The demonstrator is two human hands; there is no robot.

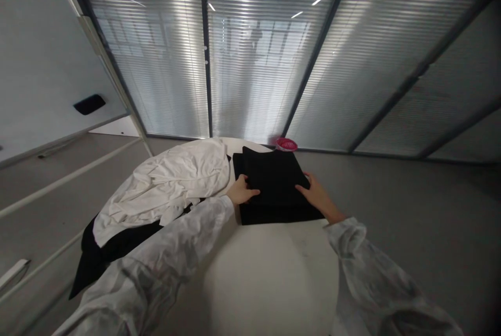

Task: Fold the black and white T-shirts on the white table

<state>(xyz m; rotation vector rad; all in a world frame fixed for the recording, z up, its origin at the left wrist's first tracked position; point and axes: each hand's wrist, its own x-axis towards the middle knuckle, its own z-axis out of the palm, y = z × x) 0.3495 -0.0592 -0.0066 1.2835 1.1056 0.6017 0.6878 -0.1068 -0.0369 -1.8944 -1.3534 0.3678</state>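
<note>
A folded black garment (274, 174) lies flat on top of more folded black cloth (279, 214) near the far side of the white table. My left hand (241, 191) grips its left edge, thumb on top and fingers partly hidden beneath. On the opposite edge my right hand (316, 196) holds it the same way, with the thumb pressed on the upper face. The exact kind of garment cannot be made out. To the left of my left hand spreads a loose heap of white clothing (176, 177).
Black cloth (117, 244) pokes out under the white heap and hangs over the left table edge. A pink basket (286, 144) is just beyond the black stack. The round white table (274, 278) stands before a glass wall with blinds (250, 64). White rails (70, 177) run at left.
</note>
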